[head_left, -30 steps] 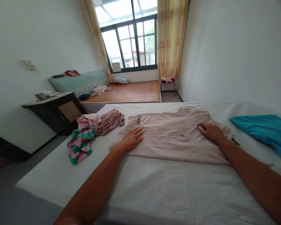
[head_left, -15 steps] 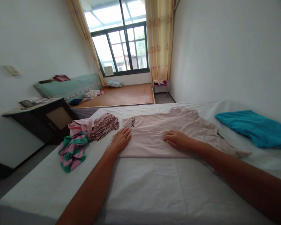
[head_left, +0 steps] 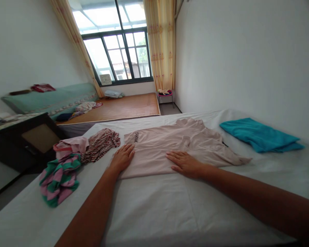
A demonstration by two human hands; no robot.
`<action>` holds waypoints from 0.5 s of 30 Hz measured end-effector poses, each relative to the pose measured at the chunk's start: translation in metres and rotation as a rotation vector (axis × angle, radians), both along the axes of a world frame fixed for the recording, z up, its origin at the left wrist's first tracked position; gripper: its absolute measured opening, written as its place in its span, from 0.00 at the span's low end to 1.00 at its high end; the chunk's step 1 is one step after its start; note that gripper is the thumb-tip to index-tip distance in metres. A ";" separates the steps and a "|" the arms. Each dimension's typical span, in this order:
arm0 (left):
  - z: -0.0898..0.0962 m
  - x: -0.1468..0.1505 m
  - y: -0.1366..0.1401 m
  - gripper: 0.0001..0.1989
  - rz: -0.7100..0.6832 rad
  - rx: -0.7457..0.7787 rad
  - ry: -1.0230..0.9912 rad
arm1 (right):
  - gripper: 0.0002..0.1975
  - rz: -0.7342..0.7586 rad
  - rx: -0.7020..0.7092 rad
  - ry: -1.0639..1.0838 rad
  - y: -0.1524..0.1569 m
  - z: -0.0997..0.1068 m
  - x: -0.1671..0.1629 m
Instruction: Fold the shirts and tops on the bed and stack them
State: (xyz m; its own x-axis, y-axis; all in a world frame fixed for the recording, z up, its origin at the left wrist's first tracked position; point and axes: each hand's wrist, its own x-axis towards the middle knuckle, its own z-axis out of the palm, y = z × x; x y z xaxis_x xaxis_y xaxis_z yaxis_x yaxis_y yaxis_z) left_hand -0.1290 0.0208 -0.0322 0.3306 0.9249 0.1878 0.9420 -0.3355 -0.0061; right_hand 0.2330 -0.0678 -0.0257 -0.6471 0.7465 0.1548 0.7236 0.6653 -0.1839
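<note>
A pale pink T-shirt point(head_left: 154, 147) with dark lettering near its left end lies spread on a white sheet point(head_left: 154, 206). Wrinkles gather at its far right part, where the neck and sleeves seem to be. My left hand point(head_left: 123, 157) rests flat on the shirt's left edge, fingers stretched out. Lying palm down on the near middle of the shirt, my right hand point(head_left: 186, 164) has its fingers extended. Neither hand grips the cloth.
On the left lie a striped garment point(head_left: 101, 144), a pink garment point(head_left: 74, 144) and a green-and-pink garment point(head_left: 60, 178). A folded teal cloth point(head_left: 260, 133) is at the right. Beyond are a dark cabinet point(head_left: 23, 140), another bed with a brown mat point(head_left: 128, 106), and a stool point(head_left: 166, 94).
My right hand has flattened, its fingers now stretched out where they were slightly curled, and it sits nearer the shirt's front edge. The view has turned a little to the right.
</note>
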 end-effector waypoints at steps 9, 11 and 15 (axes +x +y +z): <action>-0.002 -0.002 0.004 0.26 0.015 0.013 0.016 | 0.28 -0.298 0.058 0.006 -0.012 -0.005 0.112; -0.003 -0.003 0.006 0.27 0.005 0.019 0.011 | 0.25 -0.374 0.140 0.047 -0.014 0.003 0.146; -0.004 -0.003 0.009 0.27 -0.013 0.029 0.013 | 0.23 -0.732 0.279 0.122 -0.027 0.021 0.213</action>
